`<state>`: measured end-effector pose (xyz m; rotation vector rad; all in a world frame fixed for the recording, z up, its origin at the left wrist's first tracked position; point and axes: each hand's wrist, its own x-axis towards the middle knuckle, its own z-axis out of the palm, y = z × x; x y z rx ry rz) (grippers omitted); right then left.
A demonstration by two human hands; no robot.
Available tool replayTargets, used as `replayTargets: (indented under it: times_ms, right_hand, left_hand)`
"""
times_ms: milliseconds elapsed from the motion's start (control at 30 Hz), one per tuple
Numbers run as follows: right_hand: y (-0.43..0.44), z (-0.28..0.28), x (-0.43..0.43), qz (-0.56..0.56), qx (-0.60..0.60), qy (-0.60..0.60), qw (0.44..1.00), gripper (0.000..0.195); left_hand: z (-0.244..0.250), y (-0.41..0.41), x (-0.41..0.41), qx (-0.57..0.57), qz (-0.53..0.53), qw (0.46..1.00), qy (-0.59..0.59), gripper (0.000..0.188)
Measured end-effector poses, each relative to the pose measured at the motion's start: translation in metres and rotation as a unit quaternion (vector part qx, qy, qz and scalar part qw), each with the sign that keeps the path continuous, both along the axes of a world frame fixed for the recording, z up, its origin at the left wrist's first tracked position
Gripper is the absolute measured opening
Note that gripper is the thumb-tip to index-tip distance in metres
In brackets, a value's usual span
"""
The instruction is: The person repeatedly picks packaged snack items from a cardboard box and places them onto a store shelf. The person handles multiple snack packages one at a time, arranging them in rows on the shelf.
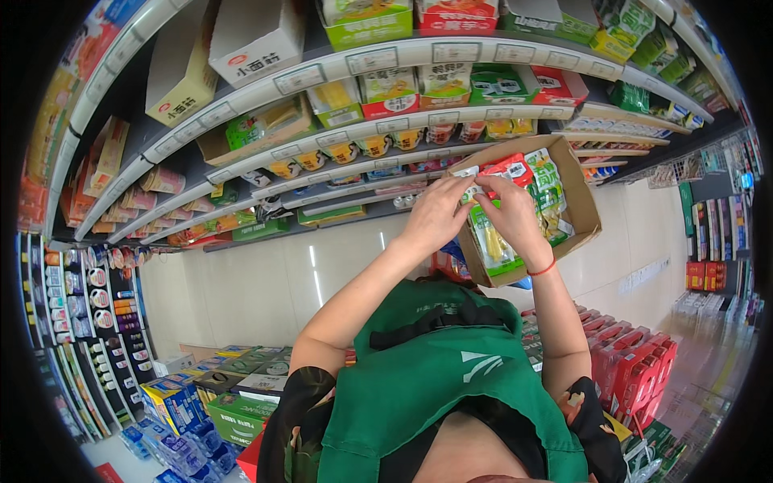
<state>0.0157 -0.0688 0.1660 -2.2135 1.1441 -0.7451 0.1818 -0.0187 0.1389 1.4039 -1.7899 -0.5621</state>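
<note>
An open cardboard box [580, 211] stands before me, holding green snack packets [546, 175], a red packet [513, 167] and a packet with yellow contents [496, 241]. Over the box's left side, my left hand [438, 211] and my right hand [510, 208] come together at a small white-and-green packet [468, 181]. The fingertips of both hands pinch its upper edge. Part of that packet is hidden behind the fingers. A red cord circles my right wrist. The box's underside support is mostly hidden.
Store shelves [386, 57] with boxed snack packets and cups curve across the front. Behind and left are stacked cartons [241, 416] and shrink-wrapped bottles [181, 453]; red packs [634, 362] stand at the right. Pale tiled floor [259, 284] lies below the shelves.
</note>
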Motion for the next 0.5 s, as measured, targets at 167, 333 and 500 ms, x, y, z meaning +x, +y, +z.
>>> replayTargets:
  times_ms: [167, 333, 500]
  right_hand:
    - [-0.002, -0.009, -0.03, -0.021, 0.018, -0.014, 1.0, 0.027]
    - [-0.005, -0.017, -0.057, -0.035, 0.043, -0.005, 0.998, 0.027]
    - [-0.01, -0.028, -0.079, -0.04, 0.066, -0.019, 0.997, 0.026]
  left_hand:
    - [-0.009, -0.008, -0.031, 0.03, -0.018, 0.999, 0.011, 0.044]
    - [-0.018, -0.013, -0.06, 0.058, -0.02, 0.998, 0.021, 0.045]
    - [-0.031, -0.018, -0.085, 0.085, -0.025, 0.996, 0.03, 0.047]
